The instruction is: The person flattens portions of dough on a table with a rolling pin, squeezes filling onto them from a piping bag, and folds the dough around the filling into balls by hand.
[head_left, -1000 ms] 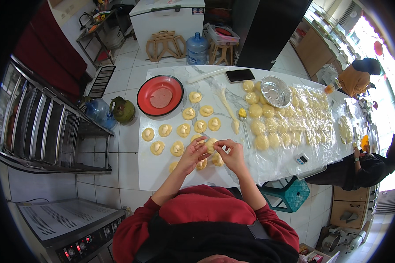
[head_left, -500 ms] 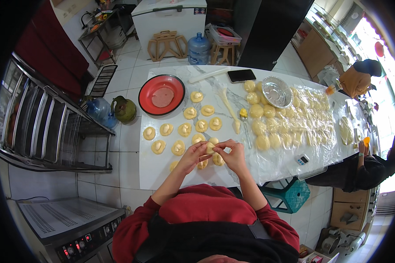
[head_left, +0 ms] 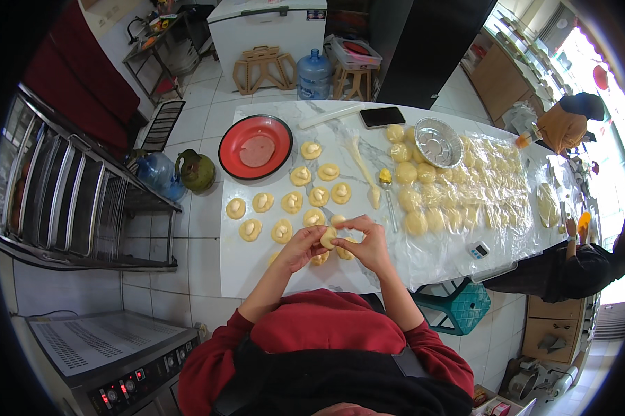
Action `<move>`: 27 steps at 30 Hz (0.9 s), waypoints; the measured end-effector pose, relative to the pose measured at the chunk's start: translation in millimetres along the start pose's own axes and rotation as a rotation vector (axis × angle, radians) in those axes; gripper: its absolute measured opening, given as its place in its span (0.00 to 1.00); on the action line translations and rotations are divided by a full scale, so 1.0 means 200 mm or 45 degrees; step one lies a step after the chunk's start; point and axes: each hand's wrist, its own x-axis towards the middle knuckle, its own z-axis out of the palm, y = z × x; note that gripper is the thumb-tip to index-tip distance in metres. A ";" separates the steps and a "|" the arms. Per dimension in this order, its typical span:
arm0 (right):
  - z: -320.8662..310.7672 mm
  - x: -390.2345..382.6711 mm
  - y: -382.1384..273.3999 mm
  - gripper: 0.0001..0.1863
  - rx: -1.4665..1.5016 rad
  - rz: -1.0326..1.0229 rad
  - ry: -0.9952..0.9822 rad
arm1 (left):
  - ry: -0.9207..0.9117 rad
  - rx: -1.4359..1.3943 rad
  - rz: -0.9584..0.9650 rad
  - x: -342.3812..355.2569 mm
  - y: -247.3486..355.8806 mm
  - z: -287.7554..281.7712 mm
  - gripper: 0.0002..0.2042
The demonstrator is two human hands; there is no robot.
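Observation:
A small piece of pale dough (head_left: 328, 238) is pinched between the fingers of my left hand (head_left: 303, 248) and my right hand (head_left: 369, 244), just above the near part of the table. Several flattened dough rounds (head_left: 292, 202), each with a paler lump on top, lie spread to the left and beyond my hands. Some rounds beneath my hands are partly hidden. A long strip of dough (head_left: 362, 170) stretches across the marble table (head_left: 253, 274) beyond my right hand. Beside it lies a spoon (head_left: 386, 182) with something yellow in its bowl.
Right of the strip, several dough balls (head_left: 415, 223) sit partly under clear plastic with a foil pan (head_left: 438, 143) on top. A red plate (head_left: 256, 147) holds a pink round slice. A phone (head_left: 382, 117) and a small timer (head_left: 478, 250) lie on the table. Two people work at right.
My fingers have shifted on the dough piece, which now shows a rounder face. The right fingers have lifted a little. At right, a co-worker's hand and the orange thing by it have moved slightly.

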 end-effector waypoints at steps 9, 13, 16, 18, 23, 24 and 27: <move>0.02 -0.01 0.01 0.08 0.078 -0.105 -0.006 | 0.050 -0.045 0.130 0.01 -0.01 0.02 0.16; 0.00 -0.01 0.04 0.08 -0.094 -0.097 -0.093 | 0.039 -0.213 -0.072 0.00 0.00 0.05 0.17; 0.01 -0.01 0.01 0.07 -0.085 -0.120 -0.050 | -0.030 -0.256 -0.099 0.00 -0.02 0.00 0.18; 0.00 -0.01 -0.01 0.07 -0.047 -0.136 -0.029 | -0.121 -0.215 -0.137 0.01 -0.02 -0.04 0.18; -0.01 -0.01 0.05 0.07 -0.086 0.001 -0.081 | -0.036 -0.298 -0.032 -0.01 0.01 0.13 0.18; 0.00 -0.01 0.03 0.07 -0.084 -0.003 -0.084 | -0.024 -0.229 0.040 0.00 -0.01 0.09 0.17; 0.01 -0.02 0.00 0.06 0.012 -0.003 -0.016 | 0.016 -0.173 0.109 0.01 -0.02 0.04 0.16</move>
